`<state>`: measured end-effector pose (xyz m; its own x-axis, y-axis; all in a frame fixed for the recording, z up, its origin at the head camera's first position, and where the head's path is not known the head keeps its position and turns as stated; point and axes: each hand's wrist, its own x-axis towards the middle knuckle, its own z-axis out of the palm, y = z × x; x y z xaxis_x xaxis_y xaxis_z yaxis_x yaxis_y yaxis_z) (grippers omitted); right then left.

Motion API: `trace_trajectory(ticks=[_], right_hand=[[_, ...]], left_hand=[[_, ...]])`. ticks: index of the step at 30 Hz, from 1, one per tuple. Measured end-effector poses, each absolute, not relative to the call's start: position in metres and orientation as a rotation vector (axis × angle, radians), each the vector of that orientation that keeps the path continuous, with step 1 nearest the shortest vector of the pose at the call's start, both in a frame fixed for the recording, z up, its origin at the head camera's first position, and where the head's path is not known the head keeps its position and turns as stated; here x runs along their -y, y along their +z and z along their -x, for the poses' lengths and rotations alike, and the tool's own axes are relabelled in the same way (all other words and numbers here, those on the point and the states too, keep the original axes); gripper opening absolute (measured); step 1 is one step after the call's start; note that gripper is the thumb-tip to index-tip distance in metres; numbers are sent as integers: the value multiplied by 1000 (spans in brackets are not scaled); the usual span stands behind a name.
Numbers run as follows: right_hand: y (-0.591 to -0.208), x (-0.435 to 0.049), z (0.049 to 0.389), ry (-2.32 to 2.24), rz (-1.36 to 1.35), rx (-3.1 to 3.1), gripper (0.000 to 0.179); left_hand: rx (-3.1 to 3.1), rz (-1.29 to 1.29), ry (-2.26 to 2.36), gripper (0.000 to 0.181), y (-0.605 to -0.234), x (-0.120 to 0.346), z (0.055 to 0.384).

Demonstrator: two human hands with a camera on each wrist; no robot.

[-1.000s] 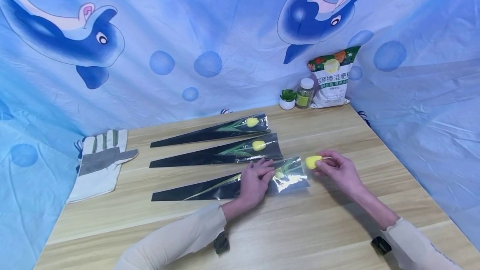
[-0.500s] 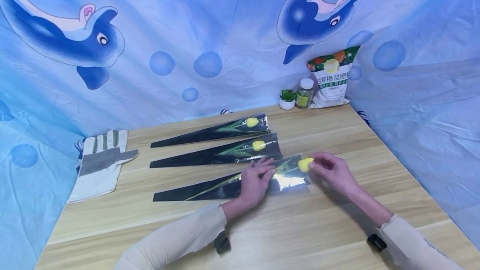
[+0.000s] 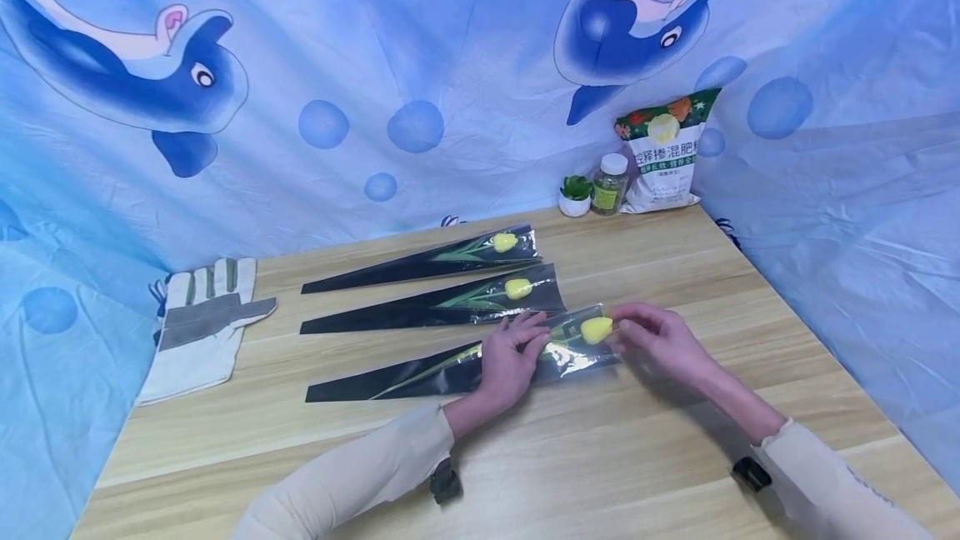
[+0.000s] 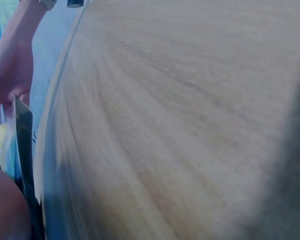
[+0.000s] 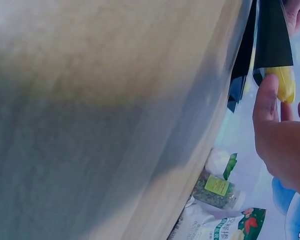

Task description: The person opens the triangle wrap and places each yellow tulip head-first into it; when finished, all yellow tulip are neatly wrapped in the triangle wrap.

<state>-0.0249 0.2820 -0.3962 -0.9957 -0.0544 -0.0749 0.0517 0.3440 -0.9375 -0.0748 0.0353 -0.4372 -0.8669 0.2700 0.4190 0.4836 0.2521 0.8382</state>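
Observation:
Nearest the person lies a tapering black flower sleeve [image 3: 348,390] with a clear front and a long green stem inside. Its yellow tulip [image 3: 596,330] sits at the wide right-hand mouth. My left hand [image 3: 506,361] holds the sleeve around its middle, thumb and fingers bent on it. At the mouth, my right hand [image 3: 667,344] pinches the tip of the tulip between thumb and fingertips. From the right wrist view, the tulip [image 5: 286,85] pokes out below the sleeve's black edge [image 5: 273,50], the right thumb [image 5: 266,92] against it.
Behind lie two more sleeves, a middle one [image 3: 375,319] and a far one [image 3: 382,271], each with a yellow tulip. A work glove [image 3: 198,327] is at left. A potted succulent [image 3: 575,197], a jar [image 3: 609,186] and a printed bag [image 3: 663,161] stand at the back right.
The right hand has moved a little left, carrying the tulip from outside the mouth to within the sleeve's clear end. The left hand has stayed on the sleeve.

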Motion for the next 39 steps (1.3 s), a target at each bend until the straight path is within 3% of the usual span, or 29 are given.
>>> trace_trajectory(ticks=[18,39], right_hand=[[-389,-276,31,-1799,256,-2208,44],[-395,-273,44,-1716,250,-2062,46]], left_hand=[[2282,760,-1636,11,-438,-37,75],[2316,749,-1618,11,-435,-41,74]])
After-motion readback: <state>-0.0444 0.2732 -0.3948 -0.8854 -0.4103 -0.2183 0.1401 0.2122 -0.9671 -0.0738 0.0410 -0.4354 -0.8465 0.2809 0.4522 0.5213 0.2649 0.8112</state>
